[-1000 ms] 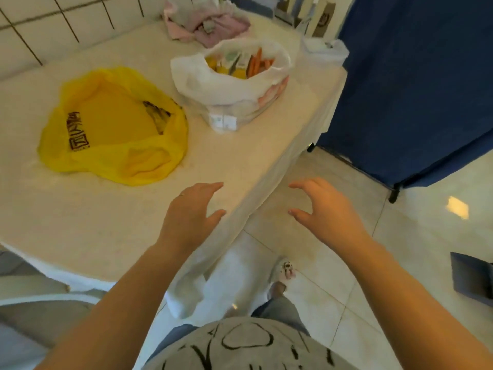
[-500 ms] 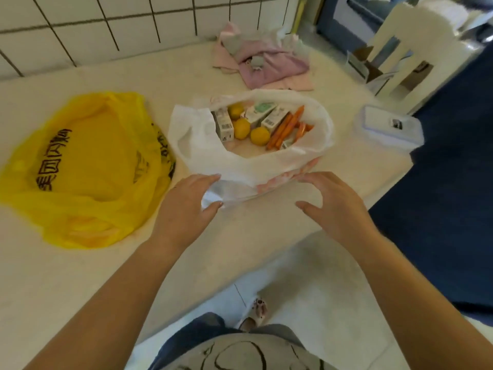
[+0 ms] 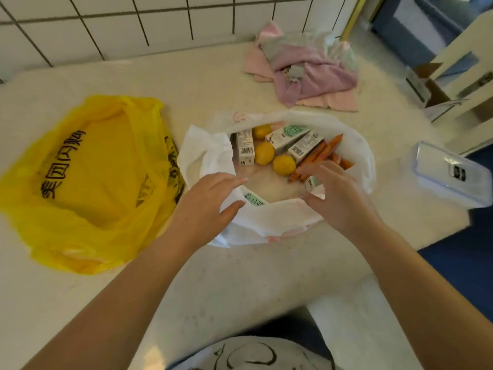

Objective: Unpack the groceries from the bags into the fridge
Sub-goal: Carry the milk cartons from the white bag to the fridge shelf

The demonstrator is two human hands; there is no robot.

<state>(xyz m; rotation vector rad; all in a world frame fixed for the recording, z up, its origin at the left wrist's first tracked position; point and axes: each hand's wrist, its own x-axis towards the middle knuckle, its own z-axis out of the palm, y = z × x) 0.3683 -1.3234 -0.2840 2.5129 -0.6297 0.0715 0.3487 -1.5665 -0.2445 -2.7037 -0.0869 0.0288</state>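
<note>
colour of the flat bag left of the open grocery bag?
Yellow bag with black printed characters; seen in the head view, the only one.

table (image 3: 240, 276) (pale, speckled) | yellow bag (image 3: 88, 182) | white bag (image 3: 266, 222) | pink cloth (image 3: 314, 76) | clear lidded box (image 3: 450, 174)

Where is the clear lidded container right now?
In the head view, the clear lidded container sits at the table's right edge, right of the white bag.

yellow bag (image 3: 88, 180) w/ black print, white bag (image 3: 266, 220), pink cloth (image 3: 312, 76)
</note>
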